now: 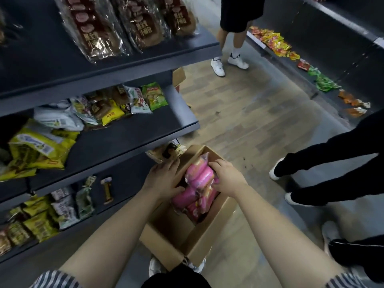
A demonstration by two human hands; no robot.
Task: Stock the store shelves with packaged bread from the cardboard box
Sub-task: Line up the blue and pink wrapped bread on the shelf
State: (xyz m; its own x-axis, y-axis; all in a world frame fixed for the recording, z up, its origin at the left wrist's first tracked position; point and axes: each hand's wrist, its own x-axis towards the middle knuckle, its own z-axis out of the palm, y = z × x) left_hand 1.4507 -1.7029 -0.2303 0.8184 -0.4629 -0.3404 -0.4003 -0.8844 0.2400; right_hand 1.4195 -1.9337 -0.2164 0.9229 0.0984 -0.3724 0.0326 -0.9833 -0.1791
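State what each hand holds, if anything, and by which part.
The right hand grips the top pink pack in the box by its upper right side. The left hand touches the pack's left side; whether it grips cannot be told.
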